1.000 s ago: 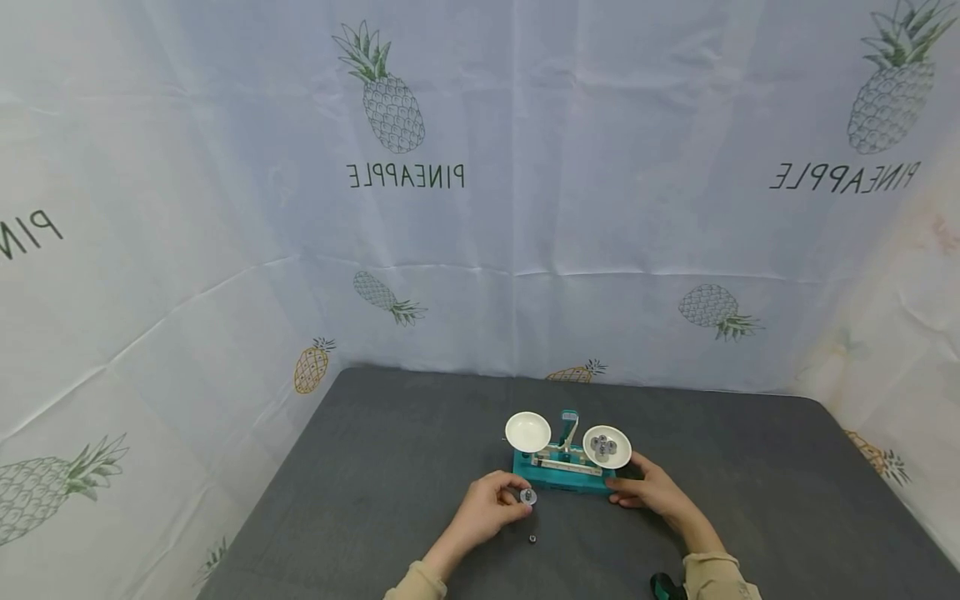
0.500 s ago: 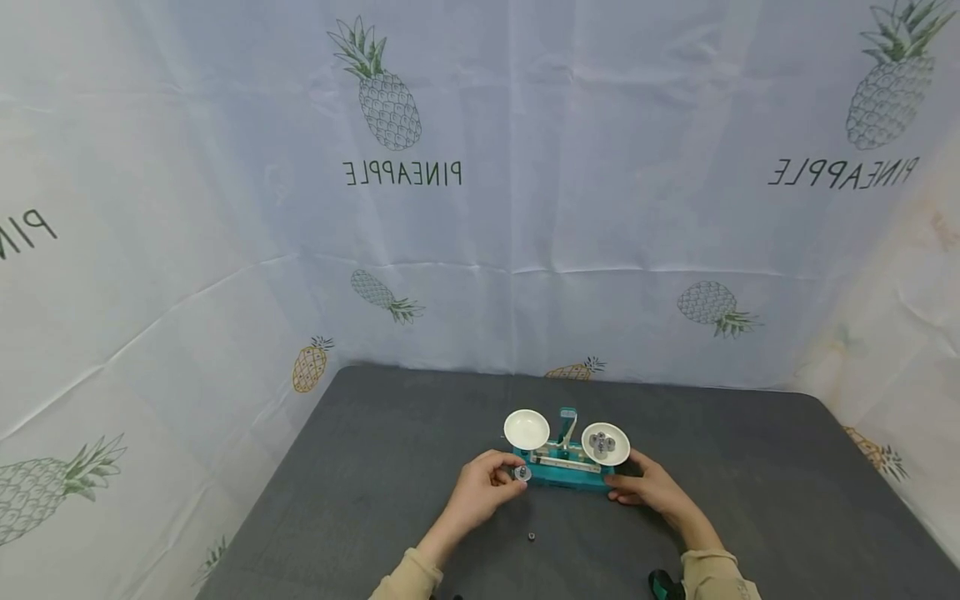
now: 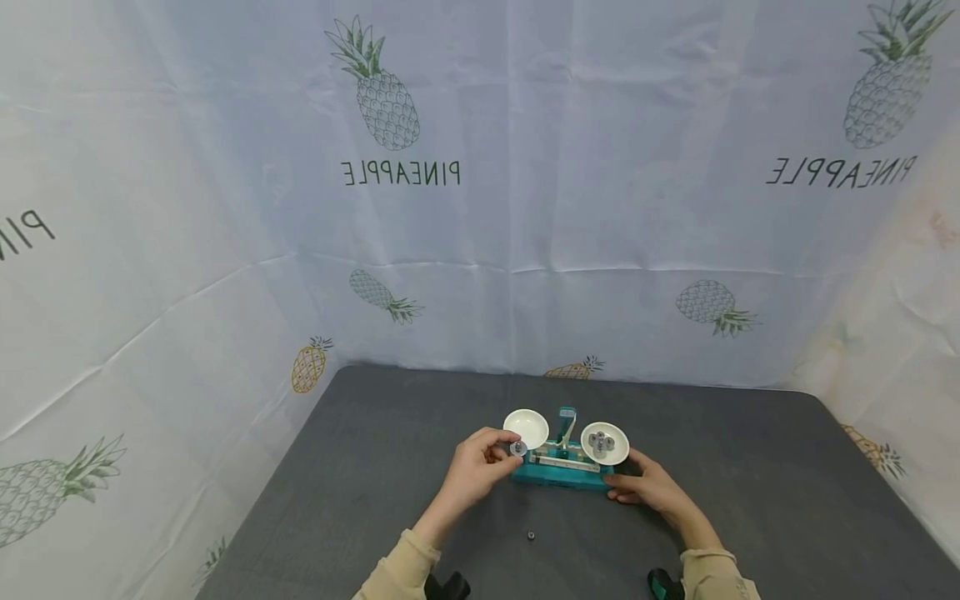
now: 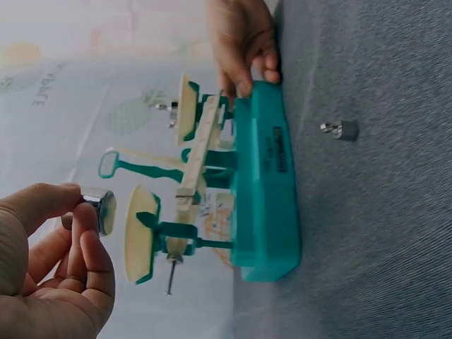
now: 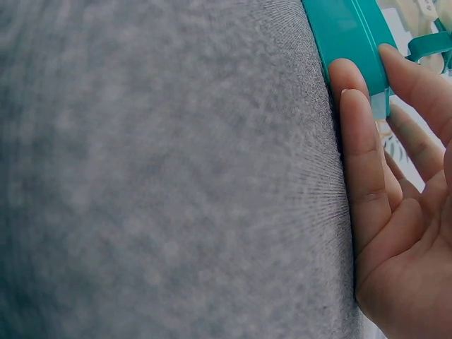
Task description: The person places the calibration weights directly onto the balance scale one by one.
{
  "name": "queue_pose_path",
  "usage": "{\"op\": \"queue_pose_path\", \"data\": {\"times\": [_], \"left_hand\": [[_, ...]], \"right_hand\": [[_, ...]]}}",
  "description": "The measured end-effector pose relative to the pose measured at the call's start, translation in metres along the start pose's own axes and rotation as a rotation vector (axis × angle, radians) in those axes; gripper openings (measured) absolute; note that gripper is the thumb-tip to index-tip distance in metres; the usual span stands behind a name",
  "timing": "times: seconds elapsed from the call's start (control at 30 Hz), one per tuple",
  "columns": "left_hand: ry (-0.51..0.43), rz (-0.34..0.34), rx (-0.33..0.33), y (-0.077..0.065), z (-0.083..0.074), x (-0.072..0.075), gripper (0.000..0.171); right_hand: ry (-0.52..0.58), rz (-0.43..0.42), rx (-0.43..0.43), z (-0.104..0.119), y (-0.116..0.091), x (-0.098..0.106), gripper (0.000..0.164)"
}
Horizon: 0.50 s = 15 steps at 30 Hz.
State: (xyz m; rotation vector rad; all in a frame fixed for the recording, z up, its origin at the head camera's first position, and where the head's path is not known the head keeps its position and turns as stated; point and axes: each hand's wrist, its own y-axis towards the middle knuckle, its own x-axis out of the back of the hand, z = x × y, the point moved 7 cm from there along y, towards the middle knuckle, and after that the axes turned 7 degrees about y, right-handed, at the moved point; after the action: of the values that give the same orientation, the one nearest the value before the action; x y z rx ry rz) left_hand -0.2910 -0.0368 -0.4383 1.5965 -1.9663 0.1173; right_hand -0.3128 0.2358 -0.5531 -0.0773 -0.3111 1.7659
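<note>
A teal balance scale (image 3: 558, 476) with two white pans stands on the dark table. My left hand (image 3: 474, 468) pinches a shiny metal weight (image 4: 100, 212) between thumb and fingers. The weight is raised close to the rim of the left pan (image 3: 526, 427), which bears nothing. On the right pan (image 3: 619, 452) sit several metal weights (image 3: 602, 442). With its fingers at the right end of the base, my right hand (image 3: 651, 490) grips the scale; its fingertips (image 5: 348, 76) press against the teal plastic low by the table.
One small weight (image 3: 531, 536) stands on the table in front of the scale. A black and green object (image 3: 663, 585) shows by the right sleeve, and a black one (image 3: 448, 587) by the left. Behind the table (image 3: 405, 417) hangs a pineapple-print curtain (image 3: 480, 317).
My left hand has lifted the weight from in front of the base, up and away from me, to the left pan's edge. The right hand keeps its place on the scale.
</note>
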Motion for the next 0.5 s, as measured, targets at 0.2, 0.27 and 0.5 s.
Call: {"op": "queue_pose_path", "data": {"times": [0.2, 0.27, 0.5], "left_hand": [[0.043, -0.005, -0.003, 0.009, -0.002, 0.003, 0.024], [0.063, -0.007, 0.007, 0.012, -0.002, 0.004, 0.024], [0.079, -0.02, 0.039, 0.022, 0.0, 0.003, 0.024]], "right_hand": [[-0.003, -0.001, 0.0, 0.0, 0.0, 0.0, 0.086], [-0.005, 0.002, 0.001, 0.0, -0.001, 0.0, 0.086], [-0.001, 0.002, -0.002, 0.0, 0.0, -0.001, 0.086]]}}
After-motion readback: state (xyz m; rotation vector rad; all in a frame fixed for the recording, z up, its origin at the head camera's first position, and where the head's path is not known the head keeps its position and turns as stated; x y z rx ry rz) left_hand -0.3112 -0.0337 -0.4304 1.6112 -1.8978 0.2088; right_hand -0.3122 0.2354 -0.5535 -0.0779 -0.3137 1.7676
